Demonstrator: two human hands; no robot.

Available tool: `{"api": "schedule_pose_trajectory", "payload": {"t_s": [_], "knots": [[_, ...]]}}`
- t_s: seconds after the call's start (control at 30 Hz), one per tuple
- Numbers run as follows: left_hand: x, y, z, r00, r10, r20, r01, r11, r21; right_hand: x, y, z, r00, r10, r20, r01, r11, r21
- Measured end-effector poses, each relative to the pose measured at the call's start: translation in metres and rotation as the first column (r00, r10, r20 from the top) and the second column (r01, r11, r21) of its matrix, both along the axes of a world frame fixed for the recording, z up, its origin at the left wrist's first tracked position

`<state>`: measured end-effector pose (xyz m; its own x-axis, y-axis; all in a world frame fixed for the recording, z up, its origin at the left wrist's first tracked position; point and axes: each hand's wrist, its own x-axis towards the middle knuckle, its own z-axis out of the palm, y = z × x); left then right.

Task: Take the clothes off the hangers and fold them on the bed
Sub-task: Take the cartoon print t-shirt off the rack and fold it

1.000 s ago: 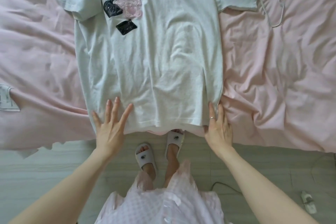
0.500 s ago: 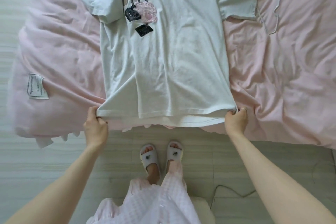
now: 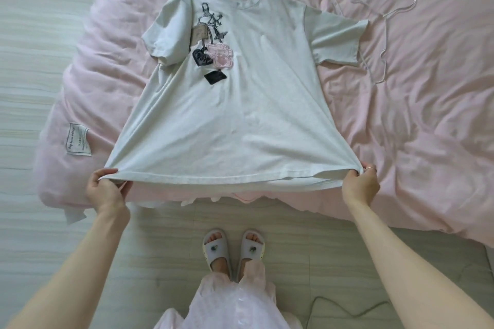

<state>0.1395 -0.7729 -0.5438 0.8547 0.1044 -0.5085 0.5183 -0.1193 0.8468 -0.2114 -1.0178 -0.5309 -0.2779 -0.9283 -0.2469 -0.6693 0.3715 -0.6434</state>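
A rumpled pink bed [image 3: 427, 128] carries the pale T-shirt [image 3: 240, 115], laid front up with its hem at the near edge (a bare hanger [image 3: 385, 35] lies beside it). Folding appears about to start; next, likely lift the hem toward the collar. Left hand [image 3: 103, 189] and right hand [image 3: 361, 187] each pinch a hem corner, arms outstretched.
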Motion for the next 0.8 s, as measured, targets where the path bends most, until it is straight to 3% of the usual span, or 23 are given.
{"api": "schedule_pose_trajectory", "payload": {"t_s": [0.13,0.27,0.4,0.6,0.8], "knots": [[0.004,-0.001,0.005,0.997,-0.023,0.074,0.016,0.995,0.101,-0.013,0.002,0.013,0.966,0.220,-0.132,-0.224,0.975,-0.011],[-0.003,0.002,-0.006,0.990,-0.109,0.086,0.084,0.963,0.258,-0.027,0.010,0.010,0.774,0.522,-0.359,-0.503,0.851,0.153],[-0.003,0.005,-0.009,0.979,-0.191,0.072,0.144,0.897,0.419,-0.032,0.011,0.008,0.604,0.668,-0.435,-0.675,0.719,0.166],[0.014,0.015,-0.009,0.957,-0.275,0.089,0.162,0.766,0.622,-0.048,-0.006,0.008,0.471,0.710,-0.524,-0.653,0.680,0.333],[0.013,0.025,-0.019,0.966,-0.255,0.046,0.150,0.694,0.704,-0.052,-0.006,-0.010,0.497,0.728,-0.473,-0.552,0.685,0.475]]}}
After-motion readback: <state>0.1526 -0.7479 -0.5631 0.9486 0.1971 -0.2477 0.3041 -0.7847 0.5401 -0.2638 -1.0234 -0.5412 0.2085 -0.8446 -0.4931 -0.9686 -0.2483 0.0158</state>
